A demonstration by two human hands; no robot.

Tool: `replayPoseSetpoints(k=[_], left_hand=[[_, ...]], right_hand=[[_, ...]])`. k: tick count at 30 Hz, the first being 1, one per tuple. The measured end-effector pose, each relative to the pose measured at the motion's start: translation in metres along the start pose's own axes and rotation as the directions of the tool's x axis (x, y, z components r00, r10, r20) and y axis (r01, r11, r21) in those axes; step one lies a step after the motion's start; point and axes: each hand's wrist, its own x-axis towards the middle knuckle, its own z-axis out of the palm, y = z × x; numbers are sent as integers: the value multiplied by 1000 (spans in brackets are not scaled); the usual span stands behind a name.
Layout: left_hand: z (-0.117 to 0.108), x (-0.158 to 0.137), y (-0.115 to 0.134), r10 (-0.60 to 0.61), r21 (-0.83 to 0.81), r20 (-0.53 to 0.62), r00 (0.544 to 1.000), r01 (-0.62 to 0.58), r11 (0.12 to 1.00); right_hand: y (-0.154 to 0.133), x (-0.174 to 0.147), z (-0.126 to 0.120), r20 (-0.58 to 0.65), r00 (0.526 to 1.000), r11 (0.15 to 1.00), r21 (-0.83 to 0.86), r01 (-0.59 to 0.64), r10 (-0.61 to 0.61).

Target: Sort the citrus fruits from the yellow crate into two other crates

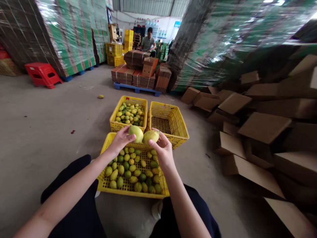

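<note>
My left hand (122, 140) is closed around a pale green-yellow lemon (136, 134). Beside it, my right hand (163, 148) grips a yellower lemon (150, 136) between thumb and fingers. Both fruits are held side by side above the far edge of a yellow plastic crate (133, 195). Green and yellow lemons (132, 168) lie spread over that crate's perforated bottom. Behind it on the left, a second yellow crate (114, 123) is heaped with more lemons. To its right stands a third crate (184, 130), its bare grid floor showing.
Many cardboard boxes (264, 127) are piled along the right. A blue pallet (137, 88) with bundled cardboard stands ahead, a person (148, 43) working behind it. At the left are a red stool (43, 74) and wrapped stacks (71, 36). One loose lemon (100, 96) lies on the floor.
</note>
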Motion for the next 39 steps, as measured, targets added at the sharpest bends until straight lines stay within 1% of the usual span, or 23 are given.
replayPoseSetpoints(k=[3, 5, 6, 9, 11, 13, 15, 17, 19, 21, 25, 27, 29, 31, 34, 36, 37, 39], left_hand=[[-2, -3, 0, -101, 2, 1, 995, 101, 995], [-2, -5, 1, -151, 1, 57, 987, 151, 989], [-2, -5, 1, -153, -4, 93, 984, 154, 988], [-3, -4, 2, -75, -44, 173, 982, 84, 995], [-5, -2, 1, -15, -82, 169, 985, 29, 996], [-7, 1, 0, -2, -134, 142, 990, 21, 991], [-9, 2, -1, -48, -208, 116, 992, 72, 975], [-9, 3, -1, -129, -301, 108, 986, 156, 941], [-7, 3, 0, -208, -382, 127, 970, 242, 892], [-5, 3, 1, -258, -441, 154, 954, 300, 846], [-1, 4, 1, -315, -530, 151, 937, 346, 774], [-1, 6, 0, -353, -569, 132, 926, 362, 738], [-3, 7, -1, -404, -597, 109, 908, 385, 704], [-5, 8, -1, -445, -626, 68, 893, 385, 678], [-5, 8, -1, -445, -689, -15, 895, 314, 654], [-3, 6, -3, -415, -728, -47, 909, 253, 637], [-2, 6, -5, -393, -743, -39, 919, 236, 627], [1, 4, -11, -343, -757, 17, 939, 236, 609]], right_hand=[[2, -3, 2, 0, 1000, 999, -34, -7, 7], [5, -4, 3, 12, 1000, 999, -50, -18, 19], [7, -4, 3, 24, 999, 999, -48, -24, 26], [10, -2, 1, 23, 1000, 999, 27, -18, 17], [10, -1, 0, 9, 1000, 995, 99, 8, -9], [9, 1, -1, 11, 999, 989, 144, 32, -34], [8, 1, -1, 23, 999, 988, 153, 36, -40], [8, 1, 0, 17, 1000, 989, 147, 15, -18], [9, 1, 2, 16, 1000, 985, 170, -23, 21], [11, 3, 3, 36, 997, 968, 241, -75, 68], [17, 9, 3, 71, 983, 871, 455, -184, 171], [19, 11, 2, 94, 972, 822, 519, -234, 217], [19, 11, 2, 135, 959, 806, 521, -282, 249], [19, 9, 3, 167, 953, 815, 494, -304, 254], [19, 8, 5, 168, 953, 826, 475, -303, 253], [22, 9, 7, 135, 955, 836, 462, -295, 262], [24, 9, 8, 100, 961, 852, 444, -276, 259], [31, 10, 10, -8, 980, 928, 325, -183, 197]])
